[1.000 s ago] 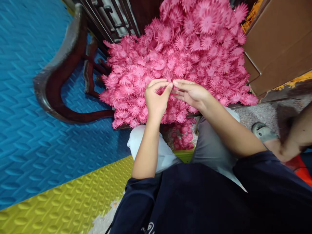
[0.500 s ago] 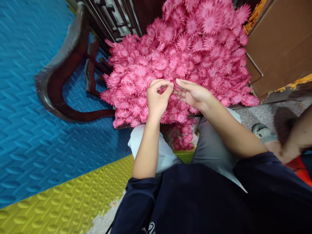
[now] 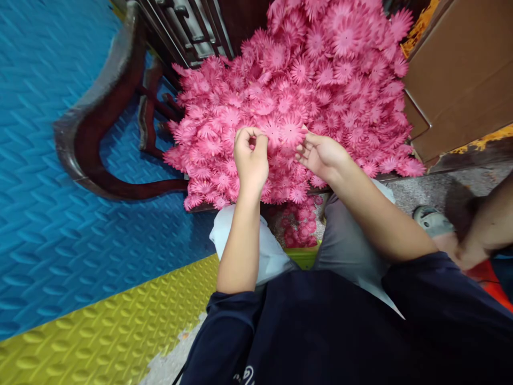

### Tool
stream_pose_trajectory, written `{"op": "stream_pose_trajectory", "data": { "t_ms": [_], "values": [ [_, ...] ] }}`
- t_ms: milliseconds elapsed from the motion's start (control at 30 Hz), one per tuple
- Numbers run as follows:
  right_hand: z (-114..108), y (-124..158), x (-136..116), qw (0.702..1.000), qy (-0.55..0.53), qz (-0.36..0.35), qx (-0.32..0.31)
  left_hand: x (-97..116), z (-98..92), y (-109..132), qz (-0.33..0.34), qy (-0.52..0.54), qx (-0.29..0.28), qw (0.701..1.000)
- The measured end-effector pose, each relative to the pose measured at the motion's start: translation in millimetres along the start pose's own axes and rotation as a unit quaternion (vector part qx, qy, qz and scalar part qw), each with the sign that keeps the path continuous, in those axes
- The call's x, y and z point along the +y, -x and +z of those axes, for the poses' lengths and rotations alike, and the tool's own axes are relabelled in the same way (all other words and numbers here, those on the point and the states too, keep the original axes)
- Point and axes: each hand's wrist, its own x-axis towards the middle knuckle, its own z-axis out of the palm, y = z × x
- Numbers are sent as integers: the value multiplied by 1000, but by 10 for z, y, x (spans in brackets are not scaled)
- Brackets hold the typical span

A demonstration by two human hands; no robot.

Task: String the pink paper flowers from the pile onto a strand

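Two pink flower pieces are held side by side between my hands, above a large heap of similar pink petal flowers. My left hand, with thumb and forefinger pinched, grips the edge of the left flower piece. On the other side, my right hand pinches the rim of the right flower piece, which has a small dark centre. Its lower fingers are loosely curled. Whether the two pieces overlap or are joined I cannot make out.
A dark curved wooden armrest stands at the left over a blue textured mat. A brown cardboard box is at the right. More pink flowers lie below, between my knees. Another person's foot shows at the right.
My hands have moved apart, the left one leftward and the right one slightly to the right. Two flower pieces now show spread between them, where before the fingertips nearly met.
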Motion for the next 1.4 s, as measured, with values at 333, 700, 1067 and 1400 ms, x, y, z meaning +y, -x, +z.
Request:
{"op": "stream_pose_trajectory", "data": {
  "t_ms": [333,700,1067,1400],
  "values": [
    [-3,-40,68,996,-4,-37,83,-238,-162,-171,6,6,181,983],
    [11,2,105,994,104,-25,-13,36,-6,59,27,-14,-63,998],
    [-3,22,67,992,104,-38,-64,101,16,84,-47,64,-129,988],
    [-4,36,53,987,102,-31,-117,105,-29,80,-14,60,-107,992]
  ]
}}
